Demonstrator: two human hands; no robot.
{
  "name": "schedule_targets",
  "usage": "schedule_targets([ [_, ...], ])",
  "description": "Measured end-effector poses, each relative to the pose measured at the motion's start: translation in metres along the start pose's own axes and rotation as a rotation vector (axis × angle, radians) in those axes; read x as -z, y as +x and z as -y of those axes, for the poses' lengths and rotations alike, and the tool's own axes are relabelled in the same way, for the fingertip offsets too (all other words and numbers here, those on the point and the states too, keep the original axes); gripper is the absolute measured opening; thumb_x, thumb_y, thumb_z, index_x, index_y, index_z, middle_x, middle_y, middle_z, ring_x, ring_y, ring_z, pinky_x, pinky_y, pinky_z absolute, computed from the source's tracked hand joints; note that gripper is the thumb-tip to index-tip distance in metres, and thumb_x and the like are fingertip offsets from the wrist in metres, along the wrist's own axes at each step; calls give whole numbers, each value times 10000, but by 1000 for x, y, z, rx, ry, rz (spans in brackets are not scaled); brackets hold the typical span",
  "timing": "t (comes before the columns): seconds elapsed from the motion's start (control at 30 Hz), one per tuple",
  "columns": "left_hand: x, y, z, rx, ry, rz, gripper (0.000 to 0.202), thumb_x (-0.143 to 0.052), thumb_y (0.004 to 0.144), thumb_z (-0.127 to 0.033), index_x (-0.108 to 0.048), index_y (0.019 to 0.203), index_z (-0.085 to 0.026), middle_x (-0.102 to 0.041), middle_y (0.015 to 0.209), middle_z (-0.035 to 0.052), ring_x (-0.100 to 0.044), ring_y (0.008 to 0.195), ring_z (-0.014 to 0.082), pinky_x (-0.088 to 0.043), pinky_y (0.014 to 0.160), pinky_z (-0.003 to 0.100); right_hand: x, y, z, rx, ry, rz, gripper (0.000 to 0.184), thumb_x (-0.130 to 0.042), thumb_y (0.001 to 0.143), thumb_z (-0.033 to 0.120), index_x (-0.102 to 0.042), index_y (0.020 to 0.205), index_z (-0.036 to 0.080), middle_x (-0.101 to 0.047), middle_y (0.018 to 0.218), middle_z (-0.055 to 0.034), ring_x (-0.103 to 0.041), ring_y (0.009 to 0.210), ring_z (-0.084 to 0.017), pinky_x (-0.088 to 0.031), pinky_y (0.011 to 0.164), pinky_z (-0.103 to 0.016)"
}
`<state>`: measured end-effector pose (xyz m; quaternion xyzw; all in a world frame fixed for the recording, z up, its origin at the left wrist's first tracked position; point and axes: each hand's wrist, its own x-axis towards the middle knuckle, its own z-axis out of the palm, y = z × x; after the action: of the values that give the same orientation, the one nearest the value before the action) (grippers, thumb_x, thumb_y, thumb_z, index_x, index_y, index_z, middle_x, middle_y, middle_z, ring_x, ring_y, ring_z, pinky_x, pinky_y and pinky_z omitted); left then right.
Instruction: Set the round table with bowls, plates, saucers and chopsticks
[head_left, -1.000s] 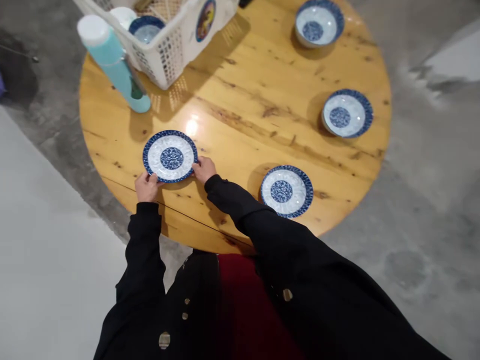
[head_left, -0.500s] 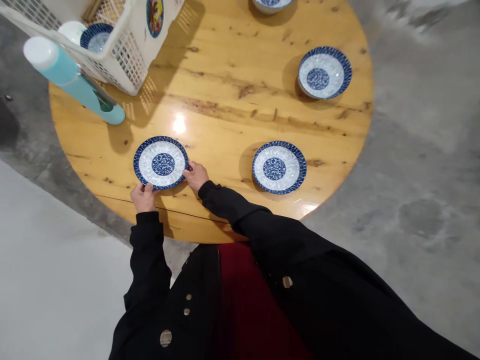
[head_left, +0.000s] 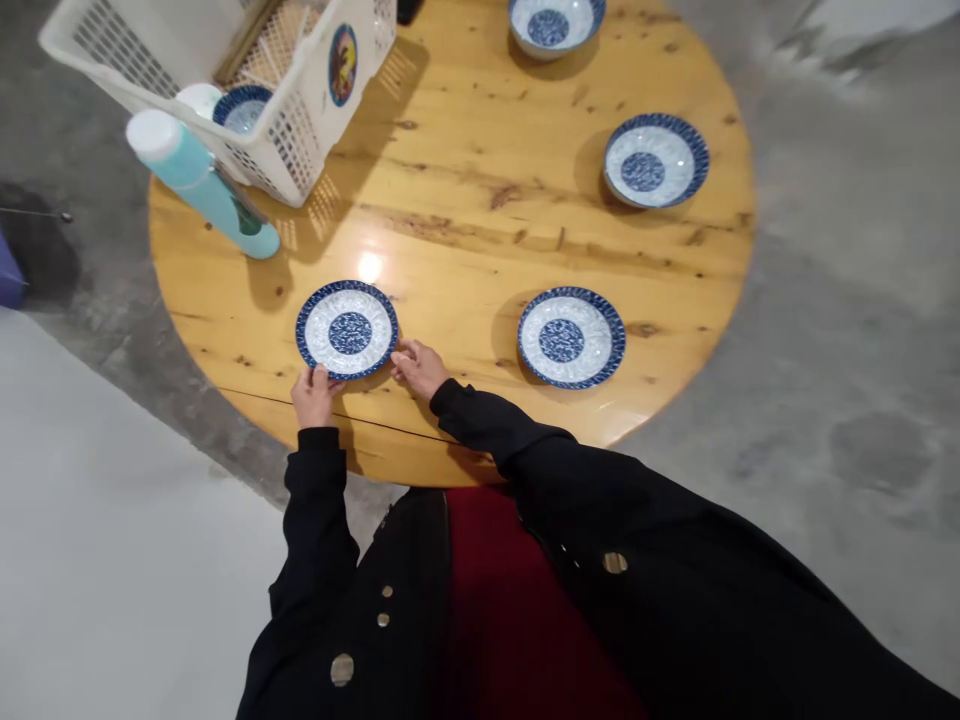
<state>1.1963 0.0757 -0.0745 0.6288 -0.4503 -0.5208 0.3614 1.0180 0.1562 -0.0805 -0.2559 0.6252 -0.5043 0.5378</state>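
A blue-and-white patterned bowl (head_left: pixel 349 332) sits near the table's front left edge, a dark blue band round its rim. My left hand (head_left: pixel 313 397) holds its lower left rim, thumb on top and the other fingers partly hidden below. At the bowl's lower right is my right hand (head_left: pixel 420 369), its fingertips beside the rim and slightly apart; whether they still touch it is hard to make out. A matching bowl (head_left: pixel 571 338) stands to the right of my right hand.
On the round wooden table (head_left: pixel 450 250) are two more such bowls, one at the right (head_left: pixel 656 161) and one at the far edge (head_left: pixel 556 25). A white plastic basket (head_left: pixel 296 150) holding a bowl stands at the back left, beside a light-blue bottle (head_left: pixel 202 185).
The view has shifted, so the table and everything on it appear further right and slightly lower. My right hand has eased off the bowl's rim, while my left hand stays on it.
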Motion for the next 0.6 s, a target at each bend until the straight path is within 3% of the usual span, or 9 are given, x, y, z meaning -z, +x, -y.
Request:
schedule_targets([
  [0.17, -2, -16, 9, 9, -35, -34, 338, -630, 763, -489, -545, 864, -178, -631, 738, 30, -673, 641, 130, -572, 625, 245, 33, -83, -14, -113, 104, -17, 289, -666, 762, 330, -614, 999, 174, -650, 747, -13, -616, 598, -120, -533, 587, -257],
  [0.33, -11, -46, 18, 35, -68, -7, 311, -631, 774, -449, -562, 900, -174, -636, 718, 16, -649, 590, 107, -562, 607, 235, 73, -169, -38, -230, 132, -124, 359, -723, 682, 452, -638, 908, 186, -666, 716, -23, -604, 562, -134, -513, 528, -272],
  [0.43, -20, -70, 23, 44, -68, 37, 316, -630, 779, -435, -590, 926, -158, -635, 708, 13, -635, 568, 102, -556, 592, 236, 92, -193, -44, -228, 126, -239, 427, -754, 649, 517, -656, 903, 187, -698, 754, -50, -643, 616, -161, -550, 582, -309],
  [0.6, -29, -117, 28, 73, -72, 129, 293, -658, 767, -402, -626, 902, -144, -648, 718, 16, -639, 585, 102, -557, 589, 233, 112, -196, -40, -135, 77, -332, 527, -755, 640, 606, -666, 937, 179, -720, 791, -75, -682, 672, -195, -579, 626, -347],
])
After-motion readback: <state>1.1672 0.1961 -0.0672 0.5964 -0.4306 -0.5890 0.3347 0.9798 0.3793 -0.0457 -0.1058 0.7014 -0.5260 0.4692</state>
